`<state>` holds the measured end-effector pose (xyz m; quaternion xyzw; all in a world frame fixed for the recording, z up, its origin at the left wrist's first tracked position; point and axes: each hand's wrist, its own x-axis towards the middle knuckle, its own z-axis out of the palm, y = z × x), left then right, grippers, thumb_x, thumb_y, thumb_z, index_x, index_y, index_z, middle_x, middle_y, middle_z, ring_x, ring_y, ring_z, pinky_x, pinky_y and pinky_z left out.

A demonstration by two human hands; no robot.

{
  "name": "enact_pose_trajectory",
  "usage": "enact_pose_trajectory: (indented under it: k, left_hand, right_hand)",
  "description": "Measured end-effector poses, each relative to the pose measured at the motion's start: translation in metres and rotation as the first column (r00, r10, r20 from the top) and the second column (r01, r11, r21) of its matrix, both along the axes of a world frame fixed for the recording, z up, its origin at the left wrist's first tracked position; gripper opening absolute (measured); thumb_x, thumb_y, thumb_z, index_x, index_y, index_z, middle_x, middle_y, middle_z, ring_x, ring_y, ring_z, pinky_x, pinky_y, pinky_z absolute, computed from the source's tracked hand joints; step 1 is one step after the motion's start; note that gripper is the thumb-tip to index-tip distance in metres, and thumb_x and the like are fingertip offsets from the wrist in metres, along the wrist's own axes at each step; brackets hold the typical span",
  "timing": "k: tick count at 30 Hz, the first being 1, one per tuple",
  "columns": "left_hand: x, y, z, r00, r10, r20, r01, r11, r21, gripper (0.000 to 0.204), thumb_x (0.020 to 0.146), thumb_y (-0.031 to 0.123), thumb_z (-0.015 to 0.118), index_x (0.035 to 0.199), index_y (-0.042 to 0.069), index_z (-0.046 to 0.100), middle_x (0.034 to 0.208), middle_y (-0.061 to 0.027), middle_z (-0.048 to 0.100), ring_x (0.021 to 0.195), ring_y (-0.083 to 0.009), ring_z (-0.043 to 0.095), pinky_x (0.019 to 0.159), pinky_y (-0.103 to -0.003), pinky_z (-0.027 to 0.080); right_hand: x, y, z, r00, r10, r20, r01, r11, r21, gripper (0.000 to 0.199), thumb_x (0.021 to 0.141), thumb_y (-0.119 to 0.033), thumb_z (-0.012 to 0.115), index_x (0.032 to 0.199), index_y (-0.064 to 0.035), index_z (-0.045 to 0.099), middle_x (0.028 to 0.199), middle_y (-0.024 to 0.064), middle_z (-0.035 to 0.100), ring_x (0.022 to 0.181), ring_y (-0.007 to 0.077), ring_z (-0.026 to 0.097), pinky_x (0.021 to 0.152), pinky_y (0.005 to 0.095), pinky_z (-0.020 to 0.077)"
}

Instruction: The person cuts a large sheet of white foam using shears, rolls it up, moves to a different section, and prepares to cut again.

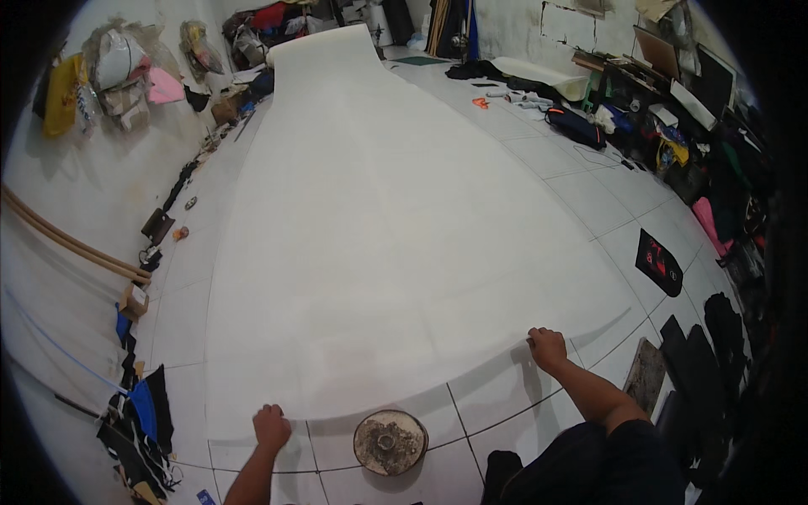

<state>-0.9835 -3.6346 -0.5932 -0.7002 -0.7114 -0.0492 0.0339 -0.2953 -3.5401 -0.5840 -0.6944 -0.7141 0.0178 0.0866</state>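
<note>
A wide white sheet (379, 227) lies unrolled over the tiled floor, running from its roll (320, 44) at the far end to me. Its near edge curves slightly up off the tiles. My left hand (272, 427) is closed on that edge toward the left corner. Farther right, my right hand (547, 347) pinches the same edge, with a shadow on the tiles below. Between my hands, just off the sheet's edge, stands a round, stained, weight-like block (390, 442) with a small ring at its centre.
A black flat piece with red marks (659, 263) lies right of the sheet. Dark scraps (699, 379) and a worn board (645, 374) are at the near right. Clutter lines the right wall; blue and black fabric (147, 408) lies at the left. Orange scissors (481, 103) rest farther off.
</note>
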Motion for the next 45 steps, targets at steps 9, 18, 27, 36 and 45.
enact_pose_trajectory:
  k: [9, 18, 27, 36, 45]
  left_hand:
    - [0.036, 0.007, -0.025, 0.967, 0.156, 0.199, -0.123, 0.978, -0.17, 0.013, 0.082, 0.008, 0.06, 0.095, 0.004, 0.057, 0.1, -0.0176, 0.06, 0.09, -0.0378, 0.061, 0.076, -0.05, 0.051]
    - [0.017, 0.022, -0.037, 0.968, 0.242, 0.06, -0.222, 0.946, -0.234, 0.014, 0.082, 0.002, 0.057, 0.096, 0.004, 0.06, 0.106, -0.0171, 0.058, 0.095, -0.0378, 0.06, 0.079, -0.048, 0.051]
    - [0.022, 0.0, -0.058, 0.964, 0.181, 0.192, -0.165, 0.981, -0.1, 0.017, 0.083, 0.001, 0.06, 0.101, 0.0, 0.06, 0.111, -0.0197, 0.055, 0.105, -0.0374, 0.055, 0.089, -0.045, 0.047]
    - [0.023, 0.014, -0.071, 0.981, 0.094, 0.169, -0.075, 0.99, -0.119, 0.017, 0.083, 0.004, 0.062, 0.1, 0.003, 0.064, 0.109, -0.0179, 0.06, 0.105, -0.0374, 0.056, 0.089, -0.045, 0.048]
    - [0.026, -0.003, -0.067, 0.969, 0.086, 0.23, -0.099, 0.994, 0.046, 0.014, 0.088, 0.003, 0.061, 0.101, 0.002, 0.063, 0.12, -0.0169, 0.062, 0.113, -0.0344, 0.058, 0.095, -0.041, 0.049]
  right_hand:
    - [0.026, 0.017, -0.036, 0.99, 0.018, -0.143, -0.025, 0.999, -0.044, 0.02, 0.085, -0.013, 0.059, 0.104, -0.0103, 0.062, 0.101, 0.0148, 0.067, 0.098, 0.0346, 0.064, 0.081, 0.0475, 0.0524]
    - [0.016, 0.01, -0.051, 0.985, 0.058, -0.165, -0.103, 0.954, -0.283, 0.036, 0.09, -0.014, 0.054, 0.126, -0.0126, 0.058, 0.138, 0.0147, 0.052, 0.127, 0.0325, 0.051, 0.101, 0.0439, 0.0473]
    - [0.032, 0.008, -0.053, 0.98, 0.15, -0.128, -0.174, 0.964, -0.201, 0.038, 0.09, -0.012, 0.054, 0.126, -0.0148, 0.061, 0.139, 0.011, 0.054, 0.128, 0.0286, 0.051, 0.099, 0.0425, 0.0485]
    - [0.055, 0.016, -0.06, 0.995, 0.097, -0.018, -0.098, 0.977, -0.19, 0.043, 0.088, -0.009, 0.059, 0.129, -0.0196, 0.062, 0.141, 0.0104, 0.054, 0.128, 0.0294, 0.051, 0.103, 0.0415, 0.0457]
    - [0.022, 0.018, -0.04, 0.995, 0.092, 0.034, -0.085, 0.982, -0.169, 0.049, 0.088, 0.001, 0.055, 0.132, -0.0198, 0.061, 0.141, 0.0097, 0.054, 0.128, 0.029, 0.052, 0.103, 0.0397, 0.0464]
